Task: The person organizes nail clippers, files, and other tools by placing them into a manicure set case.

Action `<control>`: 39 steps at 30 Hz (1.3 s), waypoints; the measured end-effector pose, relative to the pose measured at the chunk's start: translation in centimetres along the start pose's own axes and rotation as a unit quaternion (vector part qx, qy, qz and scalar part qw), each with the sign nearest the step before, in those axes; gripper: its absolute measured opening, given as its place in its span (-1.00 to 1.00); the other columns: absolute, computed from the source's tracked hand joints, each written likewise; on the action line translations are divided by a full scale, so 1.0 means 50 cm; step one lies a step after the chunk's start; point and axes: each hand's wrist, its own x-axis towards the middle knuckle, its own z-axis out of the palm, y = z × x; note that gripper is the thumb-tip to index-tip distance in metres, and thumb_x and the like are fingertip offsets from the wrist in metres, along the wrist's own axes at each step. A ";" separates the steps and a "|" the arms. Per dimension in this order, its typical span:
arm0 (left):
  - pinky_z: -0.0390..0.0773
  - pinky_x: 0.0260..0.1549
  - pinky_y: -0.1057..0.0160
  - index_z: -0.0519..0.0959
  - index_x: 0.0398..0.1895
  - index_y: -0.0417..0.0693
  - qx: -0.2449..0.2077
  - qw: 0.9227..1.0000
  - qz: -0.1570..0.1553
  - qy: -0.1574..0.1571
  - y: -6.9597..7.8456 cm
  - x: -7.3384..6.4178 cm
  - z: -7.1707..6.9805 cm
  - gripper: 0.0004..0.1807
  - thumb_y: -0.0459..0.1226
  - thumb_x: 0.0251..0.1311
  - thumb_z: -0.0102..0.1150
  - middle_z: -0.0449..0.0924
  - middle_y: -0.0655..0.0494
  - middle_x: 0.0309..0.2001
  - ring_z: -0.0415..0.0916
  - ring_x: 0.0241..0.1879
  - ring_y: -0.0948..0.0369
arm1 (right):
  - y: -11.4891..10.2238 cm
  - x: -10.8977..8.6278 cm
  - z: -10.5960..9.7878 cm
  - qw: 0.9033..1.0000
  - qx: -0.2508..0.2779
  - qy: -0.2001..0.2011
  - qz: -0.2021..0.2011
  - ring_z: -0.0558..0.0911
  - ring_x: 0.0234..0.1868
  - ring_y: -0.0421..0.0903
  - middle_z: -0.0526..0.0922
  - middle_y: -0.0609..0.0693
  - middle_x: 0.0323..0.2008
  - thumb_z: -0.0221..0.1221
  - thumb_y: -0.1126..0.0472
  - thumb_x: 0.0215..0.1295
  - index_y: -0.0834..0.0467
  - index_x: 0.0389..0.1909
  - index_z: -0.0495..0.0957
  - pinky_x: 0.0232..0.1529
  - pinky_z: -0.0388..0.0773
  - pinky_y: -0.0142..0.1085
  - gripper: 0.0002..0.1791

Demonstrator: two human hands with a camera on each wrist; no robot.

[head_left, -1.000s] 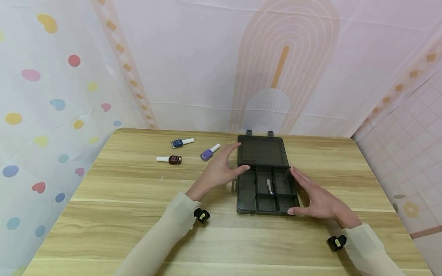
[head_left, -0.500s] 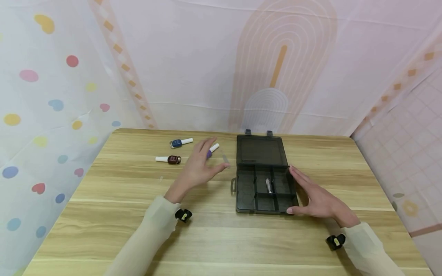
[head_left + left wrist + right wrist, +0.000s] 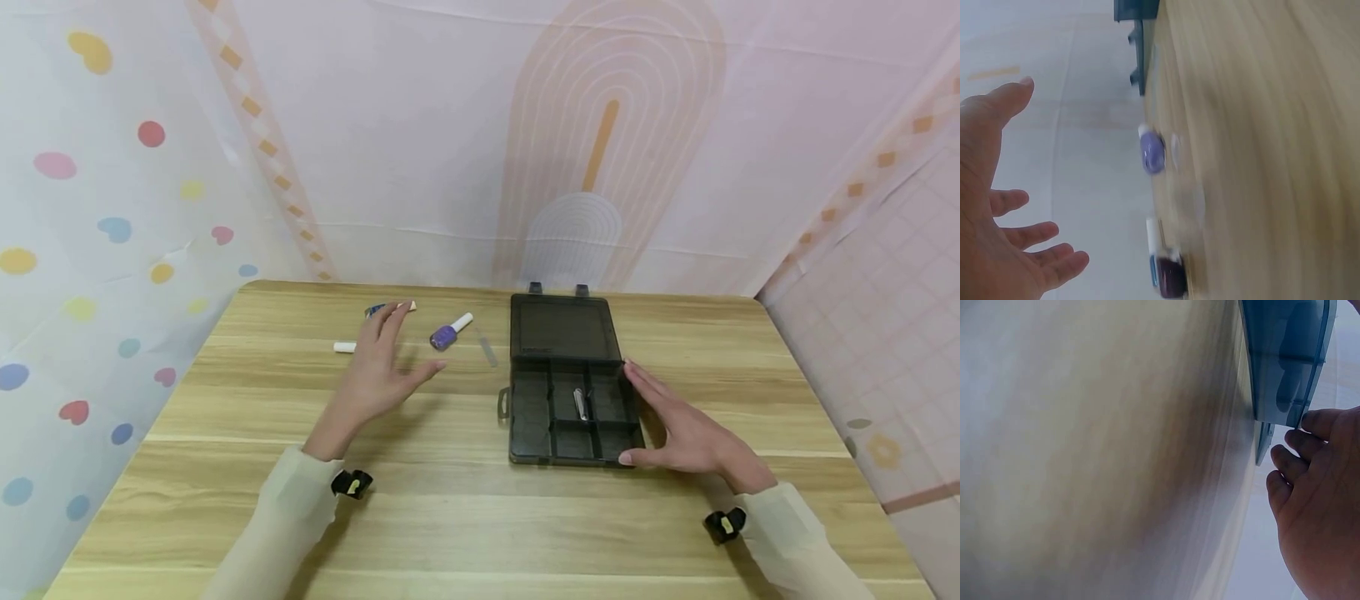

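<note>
My left hand (image 3: 375,375) hovers over the table with fingers spread and nothing between them. Beneath and behind it lie a blue nail polish bottle (image 3: 374,311) and a dark red nail polish bottle (image 3: 1171,277), which the hand mostly covers in the head view, leaving its white cap (image 3: 345,347) showing. A purple nail polish bottle (image 3: 443,337) lies right of the fingers. My right hand (image 3: 690,433) rests along the right side of a dark see-through divided box (image 3: 530,417), thumb at its front corner, fingers fairly straight towards the hinge. A silver nail clipper (image 3: 580,404) sits in its back middle compartment.
The box's lid (image 3: 565,327) lies folded back towards the patterned backdrop (image 3: 420,150), its two latches at the far edge. A thin grey strip (image 3: 486,346) lies between the purple bottle and the box. The wooden table (image 3: 480,533) extends towards me.
My left hand has moved left from the box, past the purple bottle, to over the blue and dark red bottles. The grey strip is now uncovered. My right hand stays at the box.
</note>
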 end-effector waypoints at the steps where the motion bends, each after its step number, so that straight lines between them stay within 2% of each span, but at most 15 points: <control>1: 0.23 0.39 -0.38 0.10 0.60 -0.14 0.000 1.000 -0.001 0.004 -0.006 -0.003 -0.003 0.13 0.08 0.09 0.52 0.09 -0.27 0.54 0.06 0.52 -0.26 | 0.001 0.000 0.000 1.000 -0.001 0.000 0.001 0.02 0.62 0.29 -0.18 0.10 0.68 0.45 -0.33 0.07 0.09 0.67 -0.22 0.43 0.25 0.30 0.38; 5: 0.21 0.39 -0.41 0.09 0.60 -0.15 0.000 1.000 -0.011 0.010 -0.030 -0.018 -0.016 0.14 0.05 0.07 0.54 0.07 -0.31 0.55 0.03 0.53 -0.30 | 0.002 0.000 0.000 1.000 -0.003 0.001 0.002 0.02 0.63 0.29 -0.18 0.08 0.68 0.44 -0.34 0.08 0.08 0.67 -0.21 0.44 0.25 0.29 0.37; 15: 0.22 0.33 -0.48 0.03 0.63 -0.10 0.016 0.998 -0.065 -0.016 -0.082 -0.066 -0.045 0.12 0.09 0.16 0.45 0.03 -0.35 0.55 0.01 0.51 -0.34 | 0.004 0.000 0.002 1.000 -0.005 0.005 -0.003 0.03 0.61 0.32 -0.18 0.09 0.68 0.43 -0.33 0.11 0.10 0.67 -0.20 0.41 0.27 0.33 0.35; 23: 0.23 0.31 -0.48 0.14 0.55 -0.30 0.007 0.995 -0.095 -0.012 -0.110 -0.094 -0.061 0.06 0.01 0.16 0.48 0.14 -0.45 0.48 0.08 0.44 -0.41 | 0.007 0.001 0.002 1.000 -0.004 0.004 -0.004 0.02 0.63 0.28 -0.18 0.09 0.68 0.44 -0.33 0.08 0.10 0.67 -0.20 0.44 0.25 0.29 0.37; 30: 0.26 0.28 -0.49 0.13 0.55 -0.33 -0.019 0.990 -0.130 -0.042 -0.125 -0.115 -0.072 0.03 0.04 0.23 0.42 0.20 -0.50 0.41 0.13 0.39 -0.43 | 0.007 -0.002 0.003 1.000 0.000 0.005 -0.007 0.02 0.62 0.30 -0.18 0.10 0.68 0.45 -0.30 0.09 0.11 0.67 -0.21 0.42 0.25 0.32 0.37; 35: 0.41 0.22 -0.40 0.20 0.52 -0.36 -0.045 0.985 -0.162 -0.049 -0.133 -0.122 -0.073 -0.03 0.02 0.25 0.41 0.30 -0.51 0.34 0.30 0.30 -0.38 | 0.006 0.000 0.004 1.000 0.005 0.002 -0.002 0.01 0.63 0.28 -0.19 0.08 0.68 0.45 -0.33 0.07 0.08 0.67 -0.22 0.43 0.25 0.31 0.38; 39: 0.56 0.12 -0.20 0.32 0.43 -0.41 -0.061 0.980 -0.187 -0.037 -0.137 -0.126 -0.073 -0.13 -0.01 0.27 0.40 0.46 -0.44 0.23 0.47 0.16 -0.27 | 0.006 0.001 0.004 1.000 0.004 0.005 -0.006 0.01 0.63 0.29 -0.18 0.10 0.68 0.45 -0.32 0.08 0.09 0.67 -0.21 0.43 0.25 0.32 0.37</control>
